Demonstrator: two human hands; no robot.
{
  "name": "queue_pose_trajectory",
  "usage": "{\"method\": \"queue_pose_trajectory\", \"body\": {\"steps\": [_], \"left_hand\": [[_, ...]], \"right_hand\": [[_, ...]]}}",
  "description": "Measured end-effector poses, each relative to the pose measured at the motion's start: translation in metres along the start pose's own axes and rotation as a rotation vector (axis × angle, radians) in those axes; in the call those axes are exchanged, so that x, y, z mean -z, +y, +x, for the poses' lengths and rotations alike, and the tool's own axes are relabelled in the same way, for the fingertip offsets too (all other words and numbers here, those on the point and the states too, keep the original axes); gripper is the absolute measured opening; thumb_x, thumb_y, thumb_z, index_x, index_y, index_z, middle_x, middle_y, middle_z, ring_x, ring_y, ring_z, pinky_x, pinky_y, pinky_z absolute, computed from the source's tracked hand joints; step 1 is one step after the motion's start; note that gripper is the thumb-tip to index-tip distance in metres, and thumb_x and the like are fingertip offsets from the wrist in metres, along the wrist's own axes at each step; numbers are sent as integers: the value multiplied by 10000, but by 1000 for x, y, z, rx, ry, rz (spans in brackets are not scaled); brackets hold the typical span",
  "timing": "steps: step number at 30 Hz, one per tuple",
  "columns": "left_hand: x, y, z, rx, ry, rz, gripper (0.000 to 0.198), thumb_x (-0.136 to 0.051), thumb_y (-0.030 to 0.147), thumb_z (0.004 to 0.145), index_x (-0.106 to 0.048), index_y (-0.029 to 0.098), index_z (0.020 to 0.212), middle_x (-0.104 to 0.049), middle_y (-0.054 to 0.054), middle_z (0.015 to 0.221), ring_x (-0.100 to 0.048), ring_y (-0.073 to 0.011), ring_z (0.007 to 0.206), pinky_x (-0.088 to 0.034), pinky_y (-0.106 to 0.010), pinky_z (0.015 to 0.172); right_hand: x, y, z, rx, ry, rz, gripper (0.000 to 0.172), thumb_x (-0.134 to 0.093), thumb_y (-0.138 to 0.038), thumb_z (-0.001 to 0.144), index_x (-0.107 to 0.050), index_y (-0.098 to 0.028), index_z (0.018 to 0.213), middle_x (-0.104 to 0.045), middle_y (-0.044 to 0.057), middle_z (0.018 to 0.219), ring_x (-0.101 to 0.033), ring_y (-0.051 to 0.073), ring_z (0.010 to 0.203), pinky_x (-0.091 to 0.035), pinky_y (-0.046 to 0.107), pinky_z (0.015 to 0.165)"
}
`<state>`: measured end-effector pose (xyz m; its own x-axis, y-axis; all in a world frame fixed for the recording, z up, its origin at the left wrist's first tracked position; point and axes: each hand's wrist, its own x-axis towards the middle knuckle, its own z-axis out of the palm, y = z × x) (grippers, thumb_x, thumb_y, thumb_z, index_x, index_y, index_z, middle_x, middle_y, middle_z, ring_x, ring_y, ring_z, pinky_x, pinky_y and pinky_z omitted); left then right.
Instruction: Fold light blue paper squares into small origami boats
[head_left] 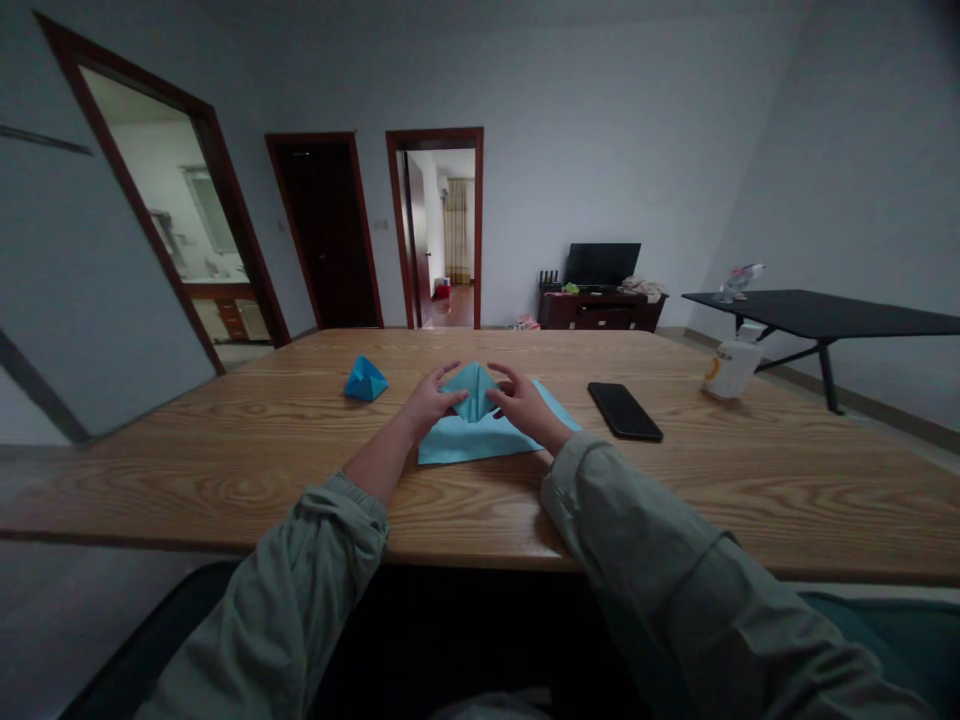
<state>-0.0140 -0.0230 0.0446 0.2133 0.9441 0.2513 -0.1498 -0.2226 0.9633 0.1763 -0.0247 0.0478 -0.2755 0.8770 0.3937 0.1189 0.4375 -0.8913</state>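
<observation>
Sleeves first: a grey-green left sleeve (300, 570) and right sleeve (645, 540) lie pushed up along the forearms, resting over the near edge of a wood-grain desk (225, 475); just beyond, the left hand (431, 402) and the right hand (527, 408) stand apart from each other, one on either side of a folded sheet of light-blue origami paper (472, 442); that sheet lies flat on the desk at about the centre of the frame, with a raised, pointed fold (472, 390) rising from its middle, between the hands; the fingers of both hands touch that fold from opposite sides — whether they are actually pinching it, the view cannot tell.

Left of the paper, well clear of the left hand, sits a small, deeper-blue folded paper pyramid (366, 380); to the right, just past the right hand, a black smartphone (625, 411) lies face up; further right, near the desk's far corner, stands a white cup (731, 368) with an orange mark.

Beyond the desk, upper right, a black table (825, 318) carries a small pale object (739, 282); a dark television (602, 264) sits on a low wooden cabinet (600, 312) against the back wall; a dark door (326, 230) and an open doorway (435, 225) stand at upper centre — curtains (457, 230) hang in the room beyond.
</observation>
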Motion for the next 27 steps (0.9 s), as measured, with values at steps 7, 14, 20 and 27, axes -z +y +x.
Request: {"method": "queue_pose_trajectory", "body": {"steps": [7, 14, 20, 27], "left_hand": [[9, -8, 9, -68, -20, 297, 438, -777, 328, 625, -688, 105, 992, -712, -72, 895, -654, -195, 760, -523, -304, 680], [6, -9, 7, -203, -87, 466, 299, -676, 344, 712, -678, 119, 909, -678, -29, 827, -611, -163, 745, -477, -265, 680], [1, -6, 4, -297, -94, 667, 217, -591, 300, 749, -666, 137, 871, -641, 0, 793, -566, -151, 752, -440, -244, 678], [-4, 0, 0, -303, -76, 793, 241, -584, 272, 740, -689, 140, 912, -650, 4, 815, -547, -144, 750, -424, -237, 692]], "right_hand": [[6, 4, 4, 130, -27, -247, 269, -555, -209, 790, -690, -130, 1009, -689, 47, 813, -591, 136, 670, -485, 256, 610], [5, 3, -1, 222, -47, -447, 217, -555, -160, 770, -711, -145, 921, -711, 35, 857, -613, 158, 764, -466, 267, 716], [-2, -2, -5, 266, -72, -377, 255, -596, -243, 812, -678, -169, 1041, -708, 50, 1004, -631, 172, 899, -477, 285, 805], [-6, -5, -4, 241, -61, -378, 259, -594, -276, 835, -669, -172, 1060, -702, 60, 1044, -633, 175, 924, -477, 301, 833]]}}
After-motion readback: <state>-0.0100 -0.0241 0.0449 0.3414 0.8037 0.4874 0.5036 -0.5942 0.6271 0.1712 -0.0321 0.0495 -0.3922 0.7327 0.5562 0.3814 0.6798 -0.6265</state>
